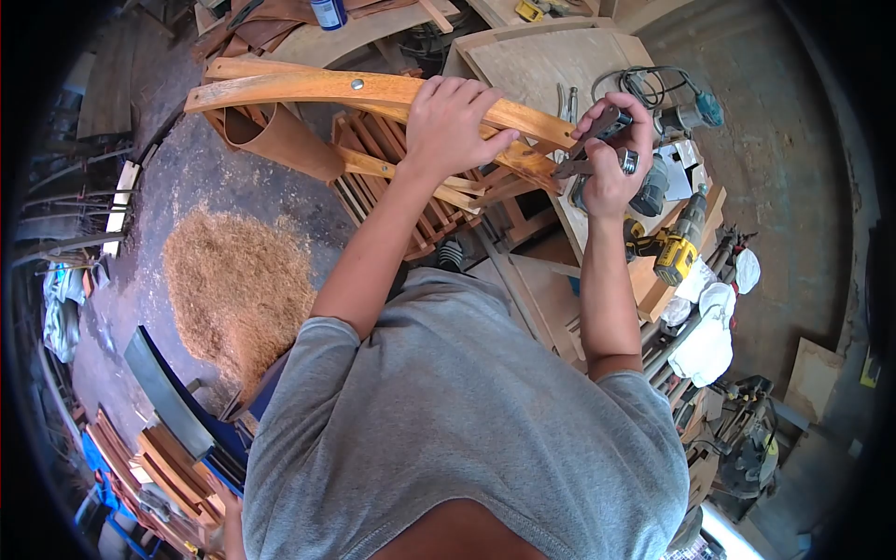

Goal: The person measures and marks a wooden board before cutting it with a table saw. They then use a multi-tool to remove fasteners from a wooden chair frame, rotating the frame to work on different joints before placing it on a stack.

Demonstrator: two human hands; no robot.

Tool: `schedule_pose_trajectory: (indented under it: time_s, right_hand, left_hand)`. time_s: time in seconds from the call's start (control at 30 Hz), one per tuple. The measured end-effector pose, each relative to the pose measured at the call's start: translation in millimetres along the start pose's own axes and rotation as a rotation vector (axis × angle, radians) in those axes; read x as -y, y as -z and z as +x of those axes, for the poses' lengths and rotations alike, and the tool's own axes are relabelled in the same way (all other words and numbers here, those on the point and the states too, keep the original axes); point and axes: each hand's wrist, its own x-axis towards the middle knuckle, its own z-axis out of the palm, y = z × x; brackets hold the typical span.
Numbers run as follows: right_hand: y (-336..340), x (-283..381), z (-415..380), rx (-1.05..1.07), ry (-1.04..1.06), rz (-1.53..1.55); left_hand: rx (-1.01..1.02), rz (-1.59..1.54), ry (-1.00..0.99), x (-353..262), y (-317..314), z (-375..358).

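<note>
My left hand [450, 126] lies over a curved orange-brown wooden rail [308, 88], with its fingers bent across the top and the thumb stretched along the near side. The rail belongs to a wooden frame whose crossing legs carry a hanging brown leather piece [280, 140]. A round metal bolt head [357, 84] shows on the rail. At the frame's right end, my right hand [613, 154] is closed around dark metal pliers [597, 131]. Their jaws point left, right by the end of a lower wooden piece [523, 163]. My palm and fingers hide part of the handles.
A yellow cordless drill [679, 247] and a teal corded power tool [707, 109] lie on the bench at right. Slatted wooden parts [373, 140] stand beneath the frame. A sawdust heap [233, 280] covers the floor at left. A blue can [328, 13] stands at the back.
</note>
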Motion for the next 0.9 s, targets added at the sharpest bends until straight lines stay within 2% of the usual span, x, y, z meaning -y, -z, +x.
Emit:
schedule_pose_trajectory:
  time_s: [0.9]
  right_hand:
    - [0.5, -5.3, 0.8, 0.007, 0.009, 0.024]
  left_hand:
    - [-0.001, 0.002, -0.009, 0.2, -0.6, -1.6]
